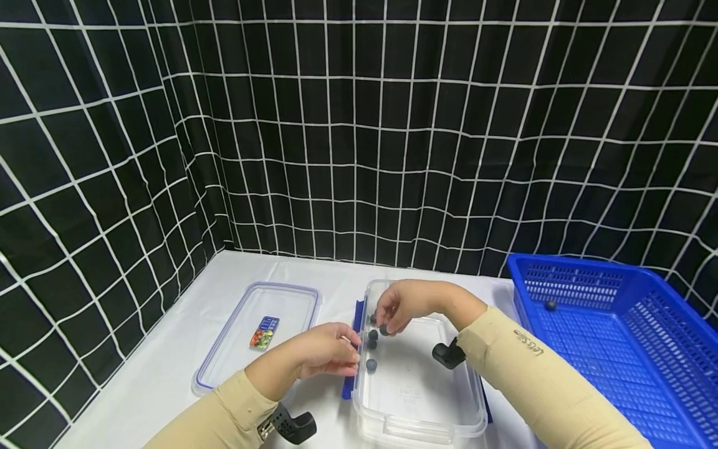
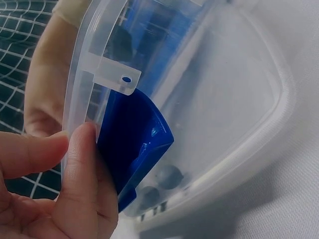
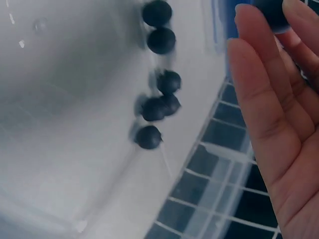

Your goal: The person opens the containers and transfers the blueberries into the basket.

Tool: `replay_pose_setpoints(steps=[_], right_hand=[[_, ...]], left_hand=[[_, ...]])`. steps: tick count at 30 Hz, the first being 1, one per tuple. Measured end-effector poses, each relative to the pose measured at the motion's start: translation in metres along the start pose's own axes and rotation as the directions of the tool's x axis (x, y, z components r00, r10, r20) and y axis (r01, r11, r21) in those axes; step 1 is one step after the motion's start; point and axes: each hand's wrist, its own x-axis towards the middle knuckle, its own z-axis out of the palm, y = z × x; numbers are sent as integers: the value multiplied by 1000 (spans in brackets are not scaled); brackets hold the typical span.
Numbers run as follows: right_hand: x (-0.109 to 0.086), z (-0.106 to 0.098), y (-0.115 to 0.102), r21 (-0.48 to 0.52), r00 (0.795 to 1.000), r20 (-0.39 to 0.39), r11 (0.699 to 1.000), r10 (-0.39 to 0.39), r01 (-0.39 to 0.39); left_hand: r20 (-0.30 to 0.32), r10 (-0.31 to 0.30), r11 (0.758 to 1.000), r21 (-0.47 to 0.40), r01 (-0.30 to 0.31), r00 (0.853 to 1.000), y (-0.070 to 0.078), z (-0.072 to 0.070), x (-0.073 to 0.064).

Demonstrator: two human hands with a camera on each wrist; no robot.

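Observation:
My right hand (image 1: pixel 408 304) is over the clear plastic container (image 1: pixel 423 424), with a dark round blueberry (image 3: pixel 273 15) pinched between thumb and fingers. Below it, several blueberries (image 1: pixel 371 365) lie inside along the container's left wall; the right wrist view shows most of them in a loose line. At the left rim, my left hand (image 1: pixel 328 350) holds the container's edge between thumb and finger, beside the folded-down blue latch (image 2: pixel 132 134). Two berries (image 2: pixel 169 177) show through the wall in the left wrist view.
A clear lid (image 1: pixel 235 337) with a colourful label (image 1: pixel 265 333) lies on the white table at the left. On the right stands a blue perforated basket (image 1: pixel 594 349) with one blueberry (image 1: pixel 550 305) in it. A black grid-patterned curtain (image 1: pixel 359 137) hangs behind the table.

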Motion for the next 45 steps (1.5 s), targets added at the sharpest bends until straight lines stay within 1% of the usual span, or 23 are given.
replay_pose_setpoints(steps=[5, 9, 15, 19, 24, 27, 33, 35, 38, 40, 42, 45], right_hand=[[-12, -12, 0, -72, 999, -52, 997, -7, 3], [-26, -22, 1, -102, 997, -79, 995, -23, 15], [-54, -36, 2, -129, 989, -145, 992, -16, -3], [-78, -46, 6, -158, 978, -210, 987, -7, -27], [-108, -60, 14, -150, 956, -292, 987, 7, -53], [-126, -68, 21, -137, 939, -344, 988, 21, -72], [-157, -78, 39, -103, 883, -455, 978, 117, -183], [-166, -81, 46, -89, 864, -481, 972, 148, -216], [-179, -84, 58, -72, 844, -503, 964, 186, -255], [-187, -86, 67, -51, 838, -506, 963, 203, -264], [-194, -88, 75, -13, 838, -501, 966, 217, -258], [-202, -90, 86, 73, 843, -481, 969, 241, -235]], left_hand=[[-6, 3, 1000, 1, -3, 1000, -1, 0, 1], [-6, 2, 1000, 4, -2, 1000, -2, 1, 2], [-7, -3, 1000, 16, 3, 1000, 0, 1, 1], [-1, -8, 1000, 22, 8, 1000, 0, 1, 2], [-6, -13, 1000, 28, 13, 1000, -1, 2, 1], [-12, -17, 999, 39, 17, 1000, 0, 2, 1], [-4, -18, 999, 42, 18, 1000, 0, 2, 3], [1, -20, 999, 42, 20, 1000, 0, 2, 4], [11, -25, 999, 45, 24, 1000, 1, 2, 4], [14, -27, 998, 50, 26, 1000, 2, 3, 5], [19, -27, 998, 53, 26, 999, 2, 3, 5], [20, -27, 998, 55, 26, 999, 2, 2, 5]])
